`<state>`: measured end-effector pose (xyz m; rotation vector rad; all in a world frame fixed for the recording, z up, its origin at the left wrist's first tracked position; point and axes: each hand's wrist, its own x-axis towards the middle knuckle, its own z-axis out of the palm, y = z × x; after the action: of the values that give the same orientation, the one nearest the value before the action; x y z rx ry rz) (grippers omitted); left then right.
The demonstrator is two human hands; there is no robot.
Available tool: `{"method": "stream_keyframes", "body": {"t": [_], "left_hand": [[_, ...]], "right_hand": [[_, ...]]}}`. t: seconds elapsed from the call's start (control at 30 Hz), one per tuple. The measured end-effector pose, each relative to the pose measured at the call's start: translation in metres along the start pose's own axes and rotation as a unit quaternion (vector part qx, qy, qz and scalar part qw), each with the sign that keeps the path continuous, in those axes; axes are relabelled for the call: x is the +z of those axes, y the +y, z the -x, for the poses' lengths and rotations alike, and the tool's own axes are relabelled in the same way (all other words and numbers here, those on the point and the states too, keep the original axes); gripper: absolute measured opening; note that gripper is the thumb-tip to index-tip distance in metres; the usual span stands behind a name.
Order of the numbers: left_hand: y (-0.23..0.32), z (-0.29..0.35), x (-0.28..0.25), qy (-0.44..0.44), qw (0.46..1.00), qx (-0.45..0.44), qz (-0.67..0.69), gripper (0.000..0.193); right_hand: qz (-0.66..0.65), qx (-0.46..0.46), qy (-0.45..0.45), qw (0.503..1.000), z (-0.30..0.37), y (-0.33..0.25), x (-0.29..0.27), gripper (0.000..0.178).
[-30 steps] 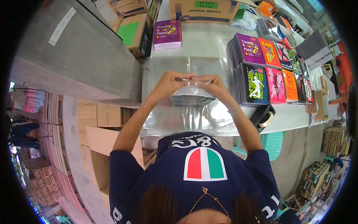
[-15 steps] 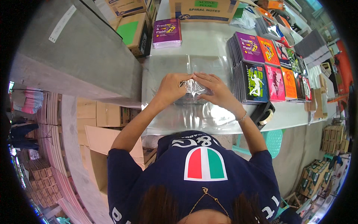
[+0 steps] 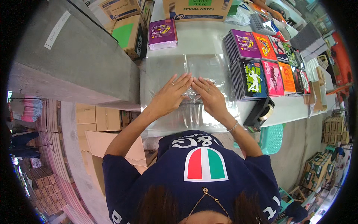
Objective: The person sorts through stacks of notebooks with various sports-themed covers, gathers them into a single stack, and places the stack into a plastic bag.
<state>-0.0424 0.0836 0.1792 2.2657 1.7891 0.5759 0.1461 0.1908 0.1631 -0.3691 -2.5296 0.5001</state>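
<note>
A clear plastic sheet (image 3: 160, 69) lies over the table in front of me, shiny and creased. My left hand (image 3: 167, 95) rests on it with fingers stretched out and pointing away from me. Beside it, my right hand (image 3: 212, 99) presses the plastic with its fingers extended too, and the fingertips of both hands nearly meet. A crumpled fold of plastic shows between the palms; whether anything lies under it I cannot tell. To the right stand stacks of spiral notebooks (image 3: 254, 80) with colourful sport covers. A small pile of purple notebooks (image 3: 163, 34) sits beyond my left hand.
A black tape dispenser (image 3: 258, 114) stands at the table's near right edge, above a green stool (image 3: 271, 140). Cardboard boxes (image 3: 197, 10) stand at the back; an open carton (image 3: 115, 143) is at my left, below a concrete pillar (image 3: 85, 56). Another person's hand (image 3: 276, 15) shows far right.
Both hands have gone from curled around gathered plastic to flat, with fingers straightened over it. Another person's hand now shows at the far right. The view has shifted slightly.
</note>
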Motion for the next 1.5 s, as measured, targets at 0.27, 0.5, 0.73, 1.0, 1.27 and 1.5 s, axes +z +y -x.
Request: {"method": "stream_keyframes", "body": {"t": [0.27,0.5,0.73,1.0,1.27,1.5], "left_hand": [[0.008,0.006,0.025,0.152,0.986,0.01,-0.061,0.045],[0.011,0.009,0.014,0.137,0.99,0.008,0.018,0.048],[0.007,-0.01,0.013,0.04,0.994,0.062,-0.075,0.067],[0.002,-0.004,0.018,0.057,0.992,0.065,-0.092,0.064],[0.009,-0.01,0.019,0.051,0.991,0.067,-0.104,0.063],[0.007,-0.008,0.018,0.048,0.993,0.047,-0.101,0.055]], "right_hand": [[0.026,0.0,0.152,0.988,0.015,-0.008,0.029,0.047],[0.043,0.01,0.219,0.975,0.021,-0.014,0.042,0.039],[0.046,0.032,0.251,0.966,0.024,-0.013,0.051,0.038],[0.17,0.218,0.406,0.871,0.11,-0.012,0.009,0.034],[-0.304,0.584,0.432,0.616,0.31,0.075,-0.058,0.038],[-0.155,0.628,0.374,0.665,0.266,0.074,-0.068,0.033]]}}
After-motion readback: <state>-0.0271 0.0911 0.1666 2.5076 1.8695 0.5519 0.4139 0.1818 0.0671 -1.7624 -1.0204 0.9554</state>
